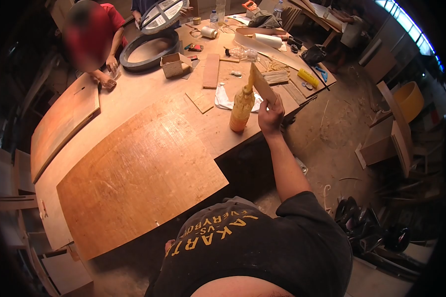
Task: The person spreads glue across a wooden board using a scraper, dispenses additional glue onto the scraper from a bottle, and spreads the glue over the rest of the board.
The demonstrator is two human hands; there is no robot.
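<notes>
My right hand (271, 118) is closed on a thin flat piece of wood (264, 88), held up at the table's right edge. Yellowish stuff coats the far edge of this piece, right by the mouth of a bottle (240, 113). The bottle stands upright, smeared at the top and orange-yellow lower down. Only a small bit of my left hand (169, 245) shows beside my dark shirt; its fingers are mostly hidden. In front of me a large, shiny plywood panel (143, 173) lies on the table, overhanging the near edge.
Across the table, a person in red has both hands by another wooden panel (67, 126). A second person holds a round frame (161, 14) above a dark ring (148, 52). A small box (176, 65), a white cloth (224, 98) and a yellow tube (308, 77) lie about.
</notes>
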